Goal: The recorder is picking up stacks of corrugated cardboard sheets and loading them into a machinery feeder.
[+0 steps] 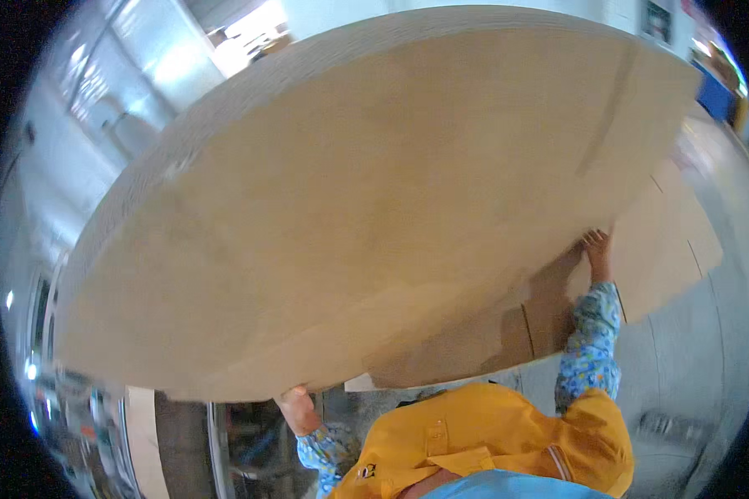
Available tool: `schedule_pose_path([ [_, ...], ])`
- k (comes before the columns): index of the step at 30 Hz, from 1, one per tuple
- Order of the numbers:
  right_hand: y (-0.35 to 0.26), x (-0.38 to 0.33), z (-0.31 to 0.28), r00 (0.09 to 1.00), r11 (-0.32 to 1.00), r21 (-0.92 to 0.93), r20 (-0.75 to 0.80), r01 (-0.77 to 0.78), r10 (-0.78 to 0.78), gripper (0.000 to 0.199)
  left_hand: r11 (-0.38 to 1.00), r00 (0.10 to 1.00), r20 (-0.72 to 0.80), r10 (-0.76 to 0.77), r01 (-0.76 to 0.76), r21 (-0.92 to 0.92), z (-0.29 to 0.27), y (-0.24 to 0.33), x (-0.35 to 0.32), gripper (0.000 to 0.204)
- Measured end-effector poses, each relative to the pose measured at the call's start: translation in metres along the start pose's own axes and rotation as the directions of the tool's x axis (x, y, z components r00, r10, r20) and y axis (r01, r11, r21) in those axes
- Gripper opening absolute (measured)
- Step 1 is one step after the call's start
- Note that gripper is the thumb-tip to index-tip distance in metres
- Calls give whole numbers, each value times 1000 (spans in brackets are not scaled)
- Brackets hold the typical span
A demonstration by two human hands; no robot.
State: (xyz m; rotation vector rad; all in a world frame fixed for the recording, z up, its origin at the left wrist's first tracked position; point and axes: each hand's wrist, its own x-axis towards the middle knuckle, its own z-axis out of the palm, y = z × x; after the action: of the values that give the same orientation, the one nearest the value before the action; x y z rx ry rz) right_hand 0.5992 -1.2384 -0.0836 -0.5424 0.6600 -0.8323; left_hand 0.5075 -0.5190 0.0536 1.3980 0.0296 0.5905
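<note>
Overhead, filling most of the view, a large flat sheet of corrugated cardboard [366, 208] is held up at a tilt in front of the person. It is plain brown with a matte, papery face, a ribbed cut edge along its upper left rim, and scored fold lines and flap cuts near its right end. It looks light for its size but wide and floppy, likely to bow or catch air, so holds set far apart on the edges suit it best. Below it shows a yellow vest [483, 441] over blue patterned sleeves. The right hand [597, 249] presses flat, fingers spread, against the sheet's underside. The left hand [298, 409] is closed around the lower edge.
</note>
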Motion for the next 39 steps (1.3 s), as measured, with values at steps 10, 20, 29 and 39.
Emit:
schedule_pose_path([
  [10, 14, 52, 99, 970, 991, -129, 243, 23, 9, 87, 983, 993, 11, -114, 114, -141, 35, 74, -24, 69],
  [20, 86, -78, 161, 945, 956, -233, 310, 179, -102, 89, 993, 999, 21, -33, 35, -109, -76, 5, 3, 83],
  [29, 110, -205, 156, 924, 957, -204, 362, 208, -124, 91, 990, 991, -123, 47, -63, -130, -186, 13, -39, 86],
  [39, 129, -376, 95, 892, 970, -151, 438, 190, -107, 94, 983, 898, -441, -2, -79, -165, -357, 38, -209, 86],
])
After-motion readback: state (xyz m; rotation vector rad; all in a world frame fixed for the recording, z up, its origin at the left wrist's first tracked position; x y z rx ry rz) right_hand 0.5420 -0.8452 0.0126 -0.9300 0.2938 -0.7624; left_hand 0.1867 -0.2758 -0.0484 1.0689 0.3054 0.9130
